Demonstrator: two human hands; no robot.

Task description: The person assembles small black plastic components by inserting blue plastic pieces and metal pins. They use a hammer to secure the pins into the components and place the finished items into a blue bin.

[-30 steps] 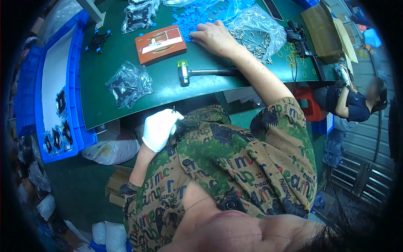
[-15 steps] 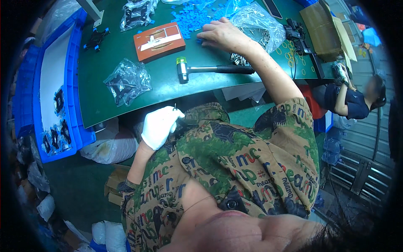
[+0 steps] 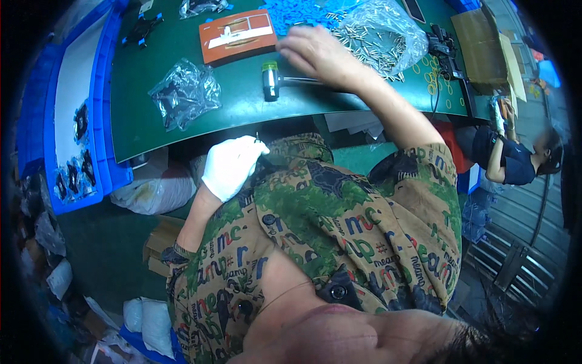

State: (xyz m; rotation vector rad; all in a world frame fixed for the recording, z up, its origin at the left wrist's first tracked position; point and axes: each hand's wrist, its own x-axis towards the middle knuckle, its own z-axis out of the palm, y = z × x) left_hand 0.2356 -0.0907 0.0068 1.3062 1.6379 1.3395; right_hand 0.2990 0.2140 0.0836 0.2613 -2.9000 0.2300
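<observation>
My left hand (image 3: 233,165), in a white glove, is closed in front of my body just off the table edge. A small metal pin (image 3: 257,135) sticks up from its fingertips. My bare right hand (image 3: 319,56) hovers over the table above the handle of a hammer (image 3: 270,82) with a green-yellow face. Its fingers are bent together; what they hold, if anything, is hidden. To its left stands a red-brown block (image 3: 237,53) with a white strip on top. Behind lie many small blue pieces (image 3: 291,13). Metal pins (image 3: 370,48) spill from a clear plastic bag (image 3: 418,39) beside the hand.
A bagged black part (image 3: 187,96) lies on the green table (image 3: 139,124) near its front edge. At left stands a blue crate (image 3: 112,173) with black parts inside. Yellow rings (image 3: 431,82), a black device (image 3: 445,48) and a cardboard box (image 3: 482,51) are at right. Another person (image 3: 515,155) works beyond.
My right hand has moved from the blue pieces leftward and nearer, over the hammer handle, uncovering the metal pins. My left hand stays nearly in place. The view has shifted slightly.
</observation>
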